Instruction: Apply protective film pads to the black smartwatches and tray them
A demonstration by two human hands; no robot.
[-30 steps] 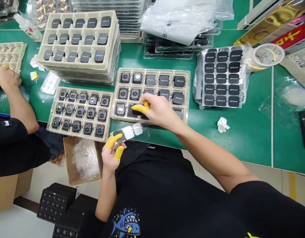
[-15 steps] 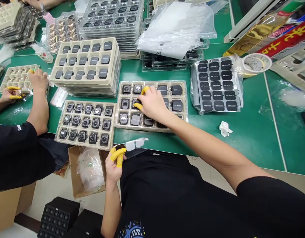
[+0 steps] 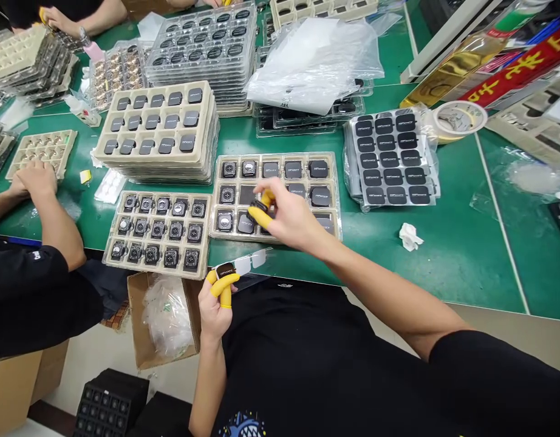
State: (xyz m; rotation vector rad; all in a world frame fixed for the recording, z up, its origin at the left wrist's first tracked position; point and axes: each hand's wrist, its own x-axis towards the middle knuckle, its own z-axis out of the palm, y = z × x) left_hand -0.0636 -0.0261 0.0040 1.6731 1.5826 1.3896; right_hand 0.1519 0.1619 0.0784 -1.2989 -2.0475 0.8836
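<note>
Yellow finger covers are on both hands. My right hand pinches a small black watch case just above the beige tray, whose middle-row pocket beneath it shows bare. Black squares and watch cases fill other pockets of that tray. Below the tray's front edge, my left hand grips a clear film strip with one black label and pale squares on it. To the left lies a second tray full of watch cases, face down.
Tall tray stacks rise behind. At the right are a stack of label sheets, a tape roll and crumpled tissue. A co-worker's hands are at the far left. An open carton stands below the table.
My right hand has lifted the watch case out of its pocket and turned it. My left hand keeps its hold on the strip. The co-worker's hands have come together.
</note>
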